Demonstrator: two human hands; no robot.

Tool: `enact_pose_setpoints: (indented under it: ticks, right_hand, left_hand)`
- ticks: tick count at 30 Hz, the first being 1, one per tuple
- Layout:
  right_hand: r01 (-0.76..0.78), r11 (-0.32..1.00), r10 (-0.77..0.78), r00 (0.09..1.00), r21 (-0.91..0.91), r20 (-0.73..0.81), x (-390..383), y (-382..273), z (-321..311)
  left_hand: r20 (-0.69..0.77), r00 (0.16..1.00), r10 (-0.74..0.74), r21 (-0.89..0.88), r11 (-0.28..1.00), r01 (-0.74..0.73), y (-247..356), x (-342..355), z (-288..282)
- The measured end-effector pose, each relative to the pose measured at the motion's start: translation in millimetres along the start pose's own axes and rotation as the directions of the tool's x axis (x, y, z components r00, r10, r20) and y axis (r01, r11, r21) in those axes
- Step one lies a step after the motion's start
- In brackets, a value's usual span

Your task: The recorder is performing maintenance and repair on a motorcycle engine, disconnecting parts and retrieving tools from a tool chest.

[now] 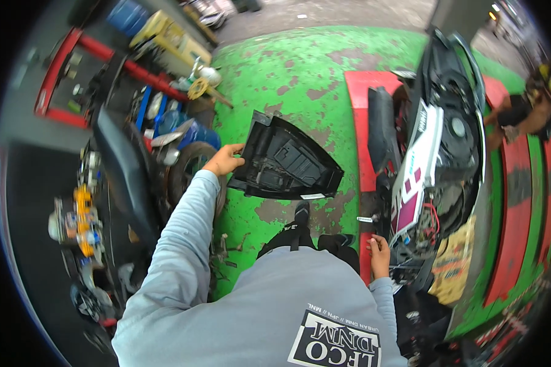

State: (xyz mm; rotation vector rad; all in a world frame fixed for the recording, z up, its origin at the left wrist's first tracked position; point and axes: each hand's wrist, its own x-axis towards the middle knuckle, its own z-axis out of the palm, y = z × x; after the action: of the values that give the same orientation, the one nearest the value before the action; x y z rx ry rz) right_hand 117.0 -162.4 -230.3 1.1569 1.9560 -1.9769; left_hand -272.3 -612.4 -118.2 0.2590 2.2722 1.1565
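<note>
While the left hand [228,160] grasps a black panel [297,162] by its left edge over open green floor [275,67], the right hand [379,255] sits curled near the edge of the red platform [362,116] beside a motorcycle [423,156], whether holding anything I cannot tell.

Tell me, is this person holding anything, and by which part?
The left grip holds a black molded panel by its left edge. Whether the right grip holds anything cannot be told.
</note>
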Motion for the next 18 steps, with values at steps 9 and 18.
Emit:
enact_pose_setpoints:
  ticks: [9,18]
  right_hand:
    - [0.048,0.987,-0.006,0.966,-0.156,0.258,32.5,-26.4,-33.6]
    - [0.148,0.902,0.086,0.859,-0.406,0.505,79.4,-42.2,-23.3]
  left_hand:
    - [-0.586,0.712,-0.388,-0.348,0.913,0.211,-101.6,-159.8,112.3]
    - [-0.657,0.411,-0.632,-0.718,0.692,-0.083,-66.5,-365.2,166.3]
